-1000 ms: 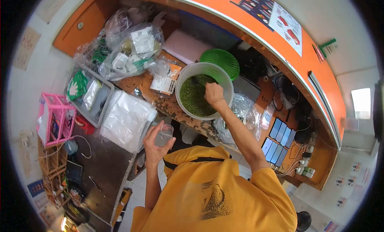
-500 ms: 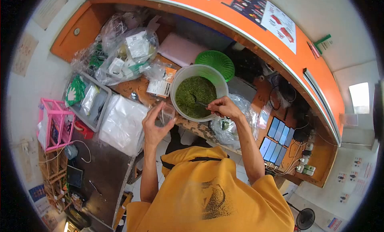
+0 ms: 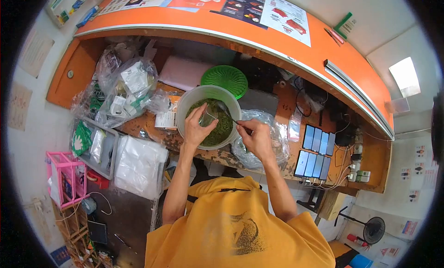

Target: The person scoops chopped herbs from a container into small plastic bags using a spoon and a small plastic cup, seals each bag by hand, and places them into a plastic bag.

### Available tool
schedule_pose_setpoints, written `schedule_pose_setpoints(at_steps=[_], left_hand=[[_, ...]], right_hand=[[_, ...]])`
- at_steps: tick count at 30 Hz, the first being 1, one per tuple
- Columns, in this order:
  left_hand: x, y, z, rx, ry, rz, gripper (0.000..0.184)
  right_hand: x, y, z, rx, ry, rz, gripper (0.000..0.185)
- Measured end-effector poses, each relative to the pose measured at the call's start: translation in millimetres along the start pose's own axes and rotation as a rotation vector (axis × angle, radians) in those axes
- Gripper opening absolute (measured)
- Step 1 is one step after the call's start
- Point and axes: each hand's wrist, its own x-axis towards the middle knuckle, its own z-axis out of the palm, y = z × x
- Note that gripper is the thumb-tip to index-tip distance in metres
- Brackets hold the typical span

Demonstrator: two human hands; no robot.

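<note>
A round translucent tub (image 3: 186, 93) of chopped green herbs (image 3: 215, 135) stands at the counter's front edge. Over its left side, my left hand (image 3: 198, 127) curls thumb and fingers around a small clear plastic bag (image 3: 209, 118), whose mouth faces the herbs. My right hand (image 3: 255, 137), at the tub's right rim, grips a dark-handled spoon (image 3: 230, 114). The spoon's bowl is inside the tub, just right of the bag; whether herbs lie on it I cannot make out.
Behind the tub sits a green basket (image 3: 225, 81). A clear plastic bag (image 3: 260, 152) lies to its right, then several phones (image 3: 314, 150) with cables. Stacked clear bags (image 3: 139, 162) and a grey tray (image 3: 107, 153) are at left. The orange shelf (image 3: 185, 19) overhangs the back.
My left hand has brought the small bag from beside the tub to over the herbs. My right hand has drawn the spoon toward the tub's right side. The view has shifted.
</note>
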Motion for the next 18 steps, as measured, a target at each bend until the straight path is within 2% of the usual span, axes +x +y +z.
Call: schedule_pose_setpoints(at_steps=[6, 7, 10, 11, 13, 16, 18], left_hand=[[-1, -5, 9, -0.022, 0.024, -0.005, 0.07], [-2, -7, 10, -0.028, 0.032, -0.015, 0.071], [-6, -13, 13, -0.081, 0.083, -0.014, 0.073], [-7, -14, 13, -0.064, 0.106, 0.001, 0.073], [-11, -10, 14, -0.031, 0.151, 0.026, 0.073], [-15, -24, 23, 0.021, 0.139, 0.077, 0.085], [-19, -20, 24, 0.084, 0.089, 0.038, 0.098]], right_hand=[[0, 19, 7, 0.049, 0.159, 0.042, 0.02], [3, 25, 9, 0.012, 0.088, 0.1, 0.023], [14, 28, 18, -0.184, -0.085, 0.032, 0.028], [20, 29, 28, -0.146, 0.023, -0.107, 0.028], [33, -3, 36, -0.071, 0.059, -0.219, 0.026], [54, -7, 73, -0.081, 0.018, -0.33, 0.02], [60, 1, 87, -0.139, 0.008, -0.358, 0.017]])
